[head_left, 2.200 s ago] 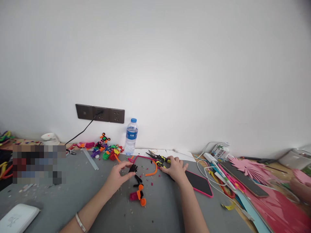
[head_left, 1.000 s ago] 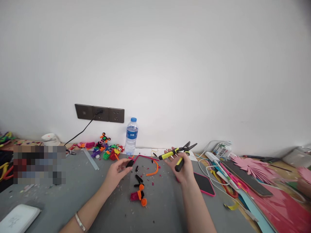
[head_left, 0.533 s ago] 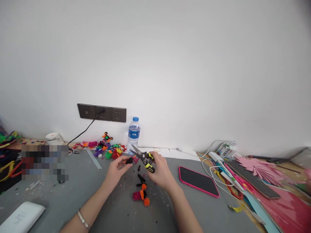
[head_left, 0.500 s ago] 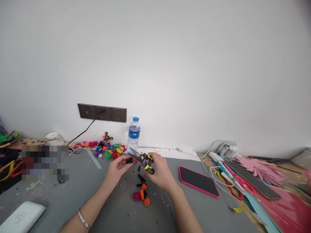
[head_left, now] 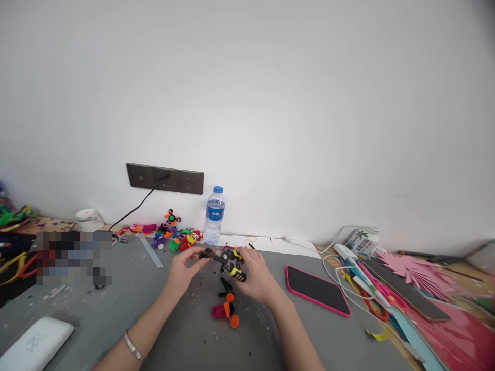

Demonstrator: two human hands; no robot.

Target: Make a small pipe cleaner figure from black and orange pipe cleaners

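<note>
My right hand (head_left: 257, 278) grips yellow-and-black pliers (head_left: 232, 262), their dark jaws pointing left toward my left hand (head_left: 185, 270). My left hand pinches a small black pipe-cleaner piece (head_left: 204, 253) at its fingertips, right at the plier jaws. Whether the jaws touch the piece is too small to tell. Below the hands, on the grey mat (head_left: 154, 319), lies a small figure of pink, orange and black pipe cleaners (head_left: 226, 309).
A phone in a pink case (head_left: 317, 289) lies right of my hands. A water bottle (head_left: 214, 215) and colourful pipe-cleaner figures (head_left: 176, 238) stand by the wall under a socket strip (head_left: 165, 178). Cables, pink paper and another phone (head_left: 402, 291) crowd the right side. A white device (head_left: 34, 342) sits bottom left.
My right hand picked the pliers up from the mat, swung them leftward and brought their jaws to the black piece in my left hand. The view shifted slightly left.
</note>
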